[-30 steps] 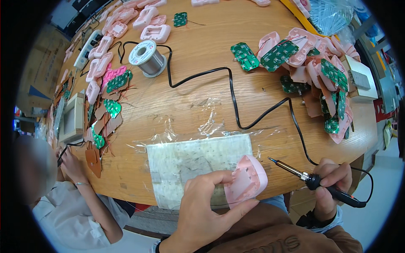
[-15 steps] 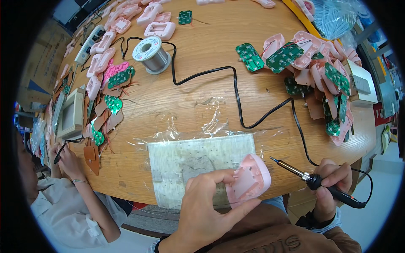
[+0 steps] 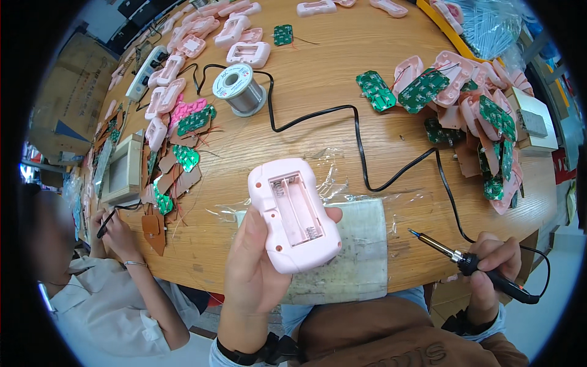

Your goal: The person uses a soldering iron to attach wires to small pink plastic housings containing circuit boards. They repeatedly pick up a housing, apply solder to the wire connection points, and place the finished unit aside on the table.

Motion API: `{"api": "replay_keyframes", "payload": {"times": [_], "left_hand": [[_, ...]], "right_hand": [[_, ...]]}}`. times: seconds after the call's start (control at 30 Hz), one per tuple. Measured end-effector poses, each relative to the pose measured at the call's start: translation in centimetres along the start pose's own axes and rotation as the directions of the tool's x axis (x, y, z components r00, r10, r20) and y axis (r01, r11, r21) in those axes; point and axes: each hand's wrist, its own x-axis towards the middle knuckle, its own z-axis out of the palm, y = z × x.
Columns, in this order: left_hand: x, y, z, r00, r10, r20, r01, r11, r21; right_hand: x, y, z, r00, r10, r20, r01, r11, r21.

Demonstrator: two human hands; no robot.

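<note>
My left hand [image 3: 254, 269] grips a pink plastic casing [image 3: 293, 214], lifted above the table with its open battery bay and springs facing up. My right hand [image 3: 492, 269] holds a soldering iron [image 3: 471, 264] by its black handle at the table's near right edge, with the tip pointing left and up, apart from the casing. Its black cord [image 3: 367, 159] loops back across the wooden table [image 3: 324, 92]. Below the casing lies a pale work mat [image 3: 361, 251] under clear plastic film.
A solder spool [image 3: 239, 90] stands mid-table. Green circuit boards and pink casings are heaped at the right [image 3: 477, 116] and along the left [image 3: 177, 122]. A person at the left [image 3: 116, 287] works with a tool beside a small white box [image 3: 125, 171].
My left hand raised the pink casing off the mat and turned it so that the battery bay faces up. The right hand with the iron stayed in place.
</note>
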Motion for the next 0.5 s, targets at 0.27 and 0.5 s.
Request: {"api": "replay_keyframes", "payload": {"times": [0.27, 0.5], "left_hand": [[0.17, -0.07, 0.25, 0.997, 0.043, 0.058, -0.046, 0.998, 0.045], [-0.23, 0.24, 0.19, 0.988, 0.026, 0.154, -0.065, 0.965, 0.254]], "right_hand": [[0.18, 0.03, -0.15, 1.0, 0.006, 0.017, -0.005, 1.0, -0.011], [0.28, 0.03, 0.09, 0.999, 0.007, 0.034, -0.006, 1.0, -0.011]]}}
